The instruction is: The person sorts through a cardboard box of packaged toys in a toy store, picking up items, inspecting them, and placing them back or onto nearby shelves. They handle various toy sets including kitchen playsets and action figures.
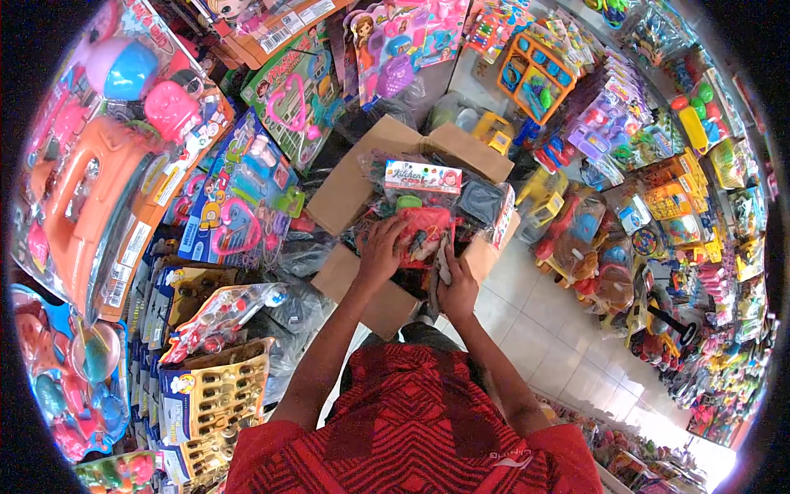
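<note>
A clear-bagged toy kitchen set (426, 231) with a printed header card lies over an open cardboard box (364, 167). Red and green plastic pieces show through its bag. My left hand (381, 247) holds the pack's left side, fingers over the bag. At the pack's lower right, my right hand (458, 287) grips a greyish-white cloth (442, 262) against the bag's edge. Another bagged pack with a dark tray (482, 200) rests in the box just right of the kitchen set. The box flaps are spread outwards, and its deeper contents are mostly hidden.
Large carded toy sets (241, 204) and hanging kitchen play sets (210, 401) crowd the left side. Bagged toys (577, 238) and an orange-framed toy set (537, 77) line the right and far side. A pale tiled floor (537, 321) runs beside the box.
</note>
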`<move>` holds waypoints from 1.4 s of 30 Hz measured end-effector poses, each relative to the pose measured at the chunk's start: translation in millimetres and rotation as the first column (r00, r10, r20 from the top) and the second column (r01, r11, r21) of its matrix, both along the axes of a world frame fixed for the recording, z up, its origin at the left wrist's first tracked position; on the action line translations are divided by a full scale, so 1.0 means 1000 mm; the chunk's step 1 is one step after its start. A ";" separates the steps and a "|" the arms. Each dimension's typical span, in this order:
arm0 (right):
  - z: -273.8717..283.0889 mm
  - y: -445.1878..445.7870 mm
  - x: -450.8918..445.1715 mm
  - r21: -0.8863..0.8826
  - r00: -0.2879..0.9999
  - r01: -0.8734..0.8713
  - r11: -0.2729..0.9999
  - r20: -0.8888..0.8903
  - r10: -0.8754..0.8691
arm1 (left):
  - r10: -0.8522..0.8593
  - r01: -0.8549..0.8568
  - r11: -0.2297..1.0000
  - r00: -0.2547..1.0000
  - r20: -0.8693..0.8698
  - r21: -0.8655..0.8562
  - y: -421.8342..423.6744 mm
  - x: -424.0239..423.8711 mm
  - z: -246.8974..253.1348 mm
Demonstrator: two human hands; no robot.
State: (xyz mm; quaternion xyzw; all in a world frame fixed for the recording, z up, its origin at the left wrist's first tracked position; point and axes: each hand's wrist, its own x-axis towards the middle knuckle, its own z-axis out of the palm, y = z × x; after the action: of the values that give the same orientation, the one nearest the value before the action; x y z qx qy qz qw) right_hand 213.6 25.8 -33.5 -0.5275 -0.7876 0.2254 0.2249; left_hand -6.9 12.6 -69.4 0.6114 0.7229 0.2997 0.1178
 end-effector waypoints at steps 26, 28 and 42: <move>0.020 0.006 -0.022 0.036 0.993 -0.034 0.999 0.113 0.029 | 0.012 -0.012 1.000 0.999 -0.047 -0.007 -0.006 0.003 0.004; 0.021 -0.007 -0.016 0.033 0.996 -0.045 0.998 0.075 0.042 | 0.013 -0.012 1.000 1.000 -0.016 0.023 -0.006 0.005 0.005; 0.022 0.124 -0.075 -0.030 0.972 -0.019 0.999 0.235 0.026 | 0.058 -0.057 0.998 0.998 0.017 -0.039 -0.006 0.007 -0.007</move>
State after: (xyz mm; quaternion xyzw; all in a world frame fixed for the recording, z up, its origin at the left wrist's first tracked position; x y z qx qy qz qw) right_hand 138.7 149.4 -11.0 -0.5445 -0.8116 0.1746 0.1199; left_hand 0.6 6.7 -76.5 0.5851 0.7448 0.2944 0.1276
